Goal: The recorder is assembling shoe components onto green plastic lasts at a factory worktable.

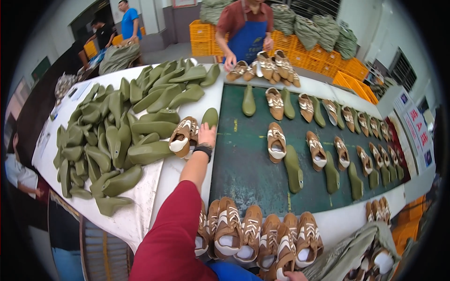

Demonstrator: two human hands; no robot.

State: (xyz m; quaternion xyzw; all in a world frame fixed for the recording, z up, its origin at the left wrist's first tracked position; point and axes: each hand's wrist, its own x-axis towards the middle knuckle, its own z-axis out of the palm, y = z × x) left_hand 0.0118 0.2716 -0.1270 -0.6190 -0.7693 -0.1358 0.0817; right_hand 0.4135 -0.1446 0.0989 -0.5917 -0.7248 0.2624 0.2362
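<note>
One green last (210, 116), ahead, touching left hand (206, 135)

Head cam: L fisheye, wide, looks fwd & down over table (164, 199), close-up.

The lower edge cuts off most of the right grip (296, 276), so its hold on the nearest shoe (284, 255) cannot be told. The left grip (206, 135) hides one end of a last (210, 115). The co-worker's (252, 35) head is cropped; the sack (344, 248) partly covers its contents.
</note>
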